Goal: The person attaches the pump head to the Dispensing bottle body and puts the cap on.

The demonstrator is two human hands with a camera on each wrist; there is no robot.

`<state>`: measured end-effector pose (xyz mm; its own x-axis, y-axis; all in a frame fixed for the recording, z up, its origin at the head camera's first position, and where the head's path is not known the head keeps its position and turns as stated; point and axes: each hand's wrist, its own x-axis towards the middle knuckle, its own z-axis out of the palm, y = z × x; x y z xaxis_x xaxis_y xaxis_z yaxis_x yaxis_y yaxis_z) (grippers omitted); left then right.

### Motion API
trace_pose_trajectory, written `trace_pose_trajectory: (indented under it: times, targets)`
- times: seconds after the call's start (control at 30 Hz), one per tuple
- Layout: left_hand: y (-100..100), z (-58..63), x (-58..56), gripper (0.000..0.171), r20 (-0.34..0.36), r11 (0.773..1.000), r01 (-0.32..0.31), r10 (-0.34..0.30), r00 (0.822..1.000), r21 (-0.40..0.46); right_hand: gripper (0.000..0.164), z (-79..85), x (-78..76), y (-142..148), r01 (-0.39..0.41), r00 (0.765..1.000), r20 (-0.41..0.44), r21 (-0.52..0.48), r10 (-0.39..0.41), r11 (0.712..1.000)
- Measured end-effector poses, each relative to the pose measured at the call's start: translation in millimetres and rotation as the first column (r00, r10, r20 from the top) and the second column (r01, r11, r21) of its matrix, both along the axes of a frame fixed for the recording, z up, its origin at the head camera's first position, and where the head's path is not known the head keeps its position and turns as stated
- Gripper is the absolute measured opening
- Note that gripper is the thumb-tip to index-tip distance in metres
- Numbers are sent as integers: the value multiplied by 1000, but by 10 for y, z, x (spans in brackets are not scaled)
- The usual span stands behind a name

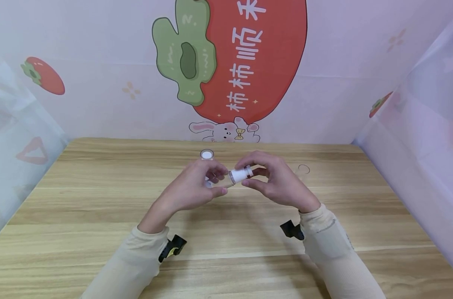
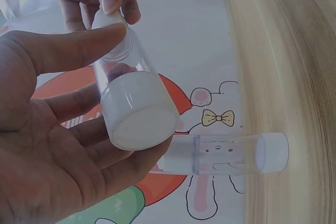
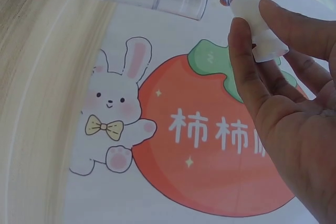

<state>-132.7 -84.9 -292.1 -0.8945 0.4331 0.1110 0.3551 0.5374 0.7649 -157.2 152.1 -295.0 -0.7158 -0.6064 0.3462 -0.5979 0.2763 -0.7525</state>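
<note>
Both hands hold one small clear pump bottle (image 2: 137,106) with a white base, tilted above the table. My left hand (image 1: 192,185) grips its body, thumb on one side and fingers curled round the other. At the bottle's other end is a white pump head (image 3: 249,9) with a flared tip. My right hand (image 1: 276,180) pinches this head between thumb and fingers. A second clear bottle (image 2: 226,155) with a white base stands on the table just beyond my left hand.
The wooden table (image 1: 226,265) runs back to a wall cloth (image 1: 323,104) printed with persimmons and a rabbit. A clear round-rimmed piece (image 1: 303,169) stands behind my right wrist. Side cloths (image 1: 428,137) border the table.
</note>
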Motion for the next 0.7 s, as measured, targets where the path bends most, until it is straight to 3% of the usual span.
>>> trace_pose_trajectory:
  times: [0.33,0.7]
  targets:
    - [27,13,20,33,-28,998,-51,50,998,-47,32,1,7,-12,4,1000,-6,9,-4,1000]
    - [68,13,55,36,-148,990,-116,102,984,-87,27,-12,7,-18,30,1000,4,29,-30,999]
